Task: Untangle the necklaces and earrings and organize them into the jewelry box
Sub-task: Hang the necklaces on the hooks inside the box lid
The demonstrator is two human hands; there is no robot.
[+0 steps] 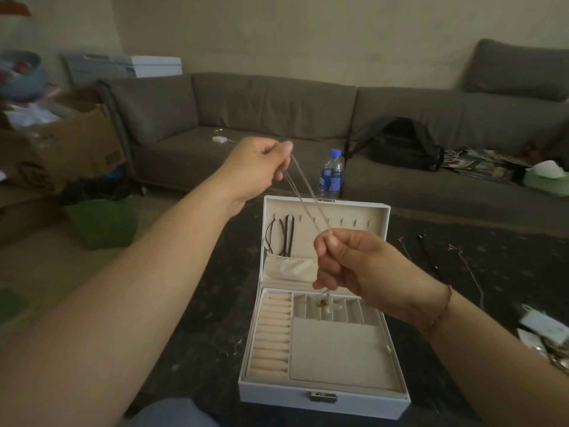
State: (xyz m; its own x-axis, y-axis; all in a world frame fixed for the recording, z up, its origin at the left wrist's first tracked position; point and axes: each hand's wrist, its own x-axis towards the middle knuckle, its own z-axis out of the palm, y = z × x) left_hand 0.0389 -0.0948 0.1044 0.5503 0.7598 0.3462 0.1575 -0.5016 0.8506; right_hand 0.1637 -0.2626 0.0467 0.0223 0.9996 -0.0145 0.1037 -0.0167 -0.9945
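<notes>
Left hand [261, 167] and right hand [345, 263] each pinch the chain [304, 192], stretched over the open box [323, 396]. Bottle [331, 174] behind lid; loose necklaces [431, 260] on table at right.

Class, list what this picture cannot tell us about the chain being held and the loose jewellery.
- Head view: thin silver chain, its stretch inside the right hand hidden by fingers.
- Small pendant under that hand: blurred, shape unclear.
- Loose necklaces on the dark table: too thin to count.
- Left hand: pinched chain end hidden.

Bare forearms without sleeves, thin beaded bracelet [441, 312] on right wrist, blue trousers [172, 414]
</notes>
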